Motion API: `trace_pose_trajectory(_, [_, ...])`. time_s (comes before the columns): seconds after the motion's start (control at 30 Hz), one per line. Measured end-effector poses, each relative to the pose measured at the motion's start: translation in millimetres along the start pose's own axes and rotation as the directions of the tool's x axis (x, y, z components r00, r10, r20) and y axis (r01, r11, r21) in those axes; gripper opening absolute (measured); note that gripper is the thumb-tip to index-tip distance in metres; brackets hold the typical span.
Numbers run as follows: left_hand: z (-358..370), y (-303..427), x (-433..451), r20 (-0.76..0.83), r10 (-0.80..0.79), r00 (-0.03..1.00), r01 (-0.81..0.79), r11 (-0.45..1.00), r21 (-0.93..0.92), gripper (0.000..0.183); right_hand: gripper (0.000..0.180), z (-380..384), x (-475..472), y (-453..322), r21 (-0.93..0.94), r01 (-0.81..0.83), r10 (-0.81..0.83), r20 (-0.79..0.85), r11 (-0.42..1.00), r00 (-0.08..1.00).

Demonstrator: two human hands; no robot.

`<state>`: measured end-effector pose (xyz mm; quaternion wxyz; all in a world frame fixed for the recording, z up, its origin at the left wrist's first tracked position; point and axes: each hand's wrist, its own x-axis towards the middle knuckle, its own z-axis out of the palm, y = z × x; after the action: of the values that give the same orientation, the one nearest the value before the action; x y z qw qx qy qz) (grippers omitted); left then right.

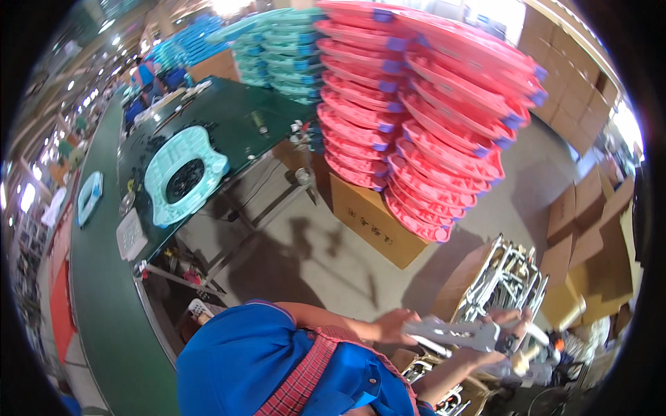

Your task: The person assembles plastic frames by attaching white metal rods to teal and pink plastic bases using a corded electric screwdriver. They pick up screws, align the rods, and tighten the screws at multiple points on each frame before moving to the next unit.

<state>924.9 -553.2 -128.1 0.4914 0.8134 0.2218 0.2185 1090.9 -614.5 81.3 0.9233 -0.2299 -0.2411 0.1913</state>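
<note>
At the lower right, my left hand [396, 326] grips one end of a grey plastic part [452, 334]. My right hand [512, 327] is at the part's other end, where a dark piece and white tubing show; the image is blurred there. Both hands are over cardboard boxes of white metal tube frames [502, 283]. On the green worktable [223, 109] to the left lies a turquoise plastic ring-shaped frame [156, 177], with small black pieces inside its opening and around it.
Tall stacks of pink plastic frames [359, 93] rest on a cardboard box [372, 218]. Turquoise stacks [291, 57] stand behind the table. A green conveyor belt [99, 281] runs along the left, carrying a smaller-looking turquoise frame [90, 198]. Open cartons [598, 249] stand at right. Another person [144, 75] is far back.
</note>
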Motion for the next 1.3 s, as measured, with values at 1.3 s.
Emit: trace_pose_trajectory(1.3, [-799,-183,-520,-0.224,-0.949,-0.224,-0.159,0.262,-0.952,0.054,0.053,758,-509,1075,-0.132,0.424,0.323,0.849,0.896,-0.418])
